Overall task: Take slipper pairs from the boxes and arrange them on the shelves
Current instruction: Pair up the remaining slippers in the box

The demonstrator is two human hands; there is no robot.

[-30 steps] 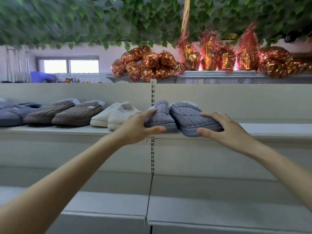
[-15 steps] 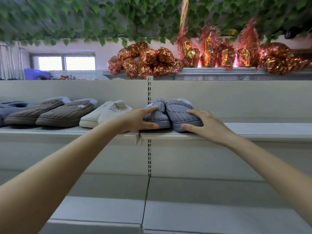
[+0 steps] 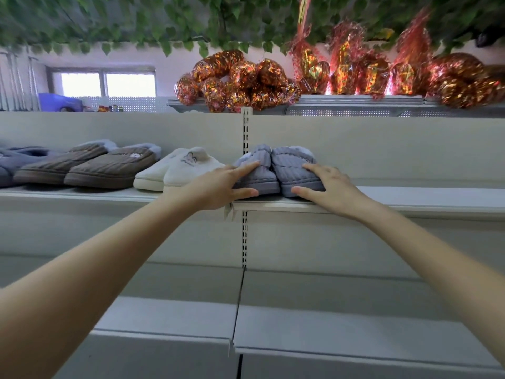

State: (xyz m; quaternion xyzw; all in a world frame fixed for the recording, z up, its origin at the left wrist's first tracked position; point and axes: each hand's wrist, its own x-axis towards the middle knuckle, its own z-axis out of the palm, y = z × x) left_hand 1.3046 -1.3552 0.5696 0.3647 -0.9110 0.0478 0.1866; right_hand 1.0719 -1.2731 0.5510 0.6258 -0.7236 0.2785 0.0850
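On the upper shelf (image 3: 423,196), just right of the slotted upright (image 3: 245,127), a grey-blue slipper pair (image 3: 284,166) stands side by side, the two slippers touching, toes toward the camera. The left hand (image 3: 216,188) lies on the left slipper of this pair: the hand is spread, the forefinger stretched straight over the ribbed top and the thumb lying along the toe at the shelf edge. The right hand (image 3: 332,188) is spread in the same way on the right slipper, fingers flat on top and thumb along the front of the sole. Whether the hands squeeze or only rest is hard to say from this angle.

Some marks show on other slippers, but none can be read. The white pair (image 3: 177,172), just left of the left hand, carries a small stitched emblem, and the brown pair (image 3: 90,168) further left has a pale patch (both are too small and soft to make out). At the far left edge a blue pair (image 3: 13,166) is partly cut off.

Above, a perforated metal ledge (image 3: 355,101) holds many bundles wrapped in red and gold foil (image 3: 237,83); their contents are hidden. Green leaves (image 3: 164,23) hang over everything. Behind at the left are a bright window (image 3: 103,84) and a blue bin (image 3: 56,102). Below the forearms lies a lower shelf (image 3: 341,324).
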